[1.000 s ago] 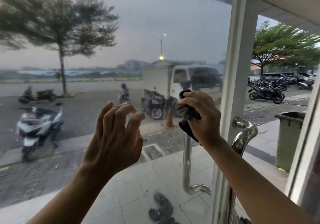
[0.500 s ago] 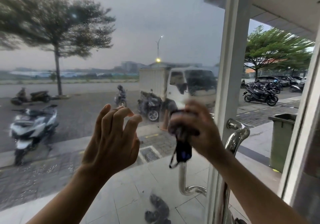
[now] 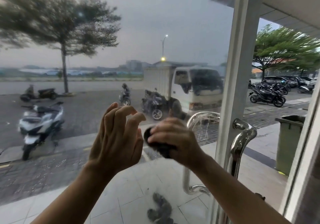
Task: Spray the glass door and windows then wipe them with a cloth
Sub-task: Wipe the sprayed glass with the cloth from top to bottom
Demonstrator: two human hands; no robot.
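My left hand [image 3: 117, 137]: up in front of the glass, with the fingers bent like a claw and a little apart. It holds nothing. I cannot tell if the tips touch the glass.
My right hand [image 3: 174, 137]: just beside my left hand, with the fingers squeezed tight around the cloth. It looks blurry.
Cloth [image 3: 161, 148]: dark and bunched up under my right fingers, against the glass.
Glass door [image 3: 155, 33]: right in front of me, with tiny drops and streaks on it.
Door frame [image 3: 237, 67]: white and tall, to the right of my hands.
Handle [image 3: 242, 140]: shiny and curved, on the frame.
Outside: a white truck [image 3: 183, 86], a white scooter [image 3: 39, 121], trees and a green bin [image 3: 289, 140].
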